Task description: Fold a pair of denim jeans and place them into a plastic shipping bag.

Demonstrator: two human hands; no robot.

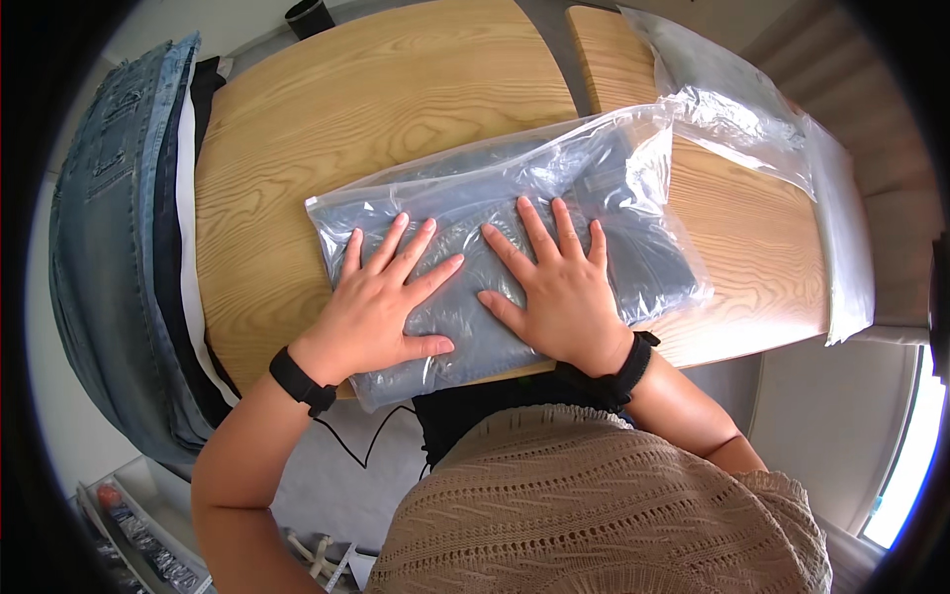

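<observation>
A clear plastic zip bag [465,213] lies at the near edge of the wooden table, with folded blue-grey denim [638,259] inside it. My left hand [381,297] is pressed flat on the bag's left part, fingers spread. On its middle right part rests my right hand [564,282], likewise flat with fingers apart. The bag's zip edge runs along its far side, from a slider at the far left corner up to the right. Creased, shiny plastic sticks out past the denim on the right. Neither hand grips anything.
Several pairs of jeans [114,228] hang over the left end of the wooden table [366,79]. More clear plastic bags [727,109] lie on a second table at the right and drape over its edge. A dark bin [310,18] stands beyond; a black cable [364,450] hangs below.
</observation>
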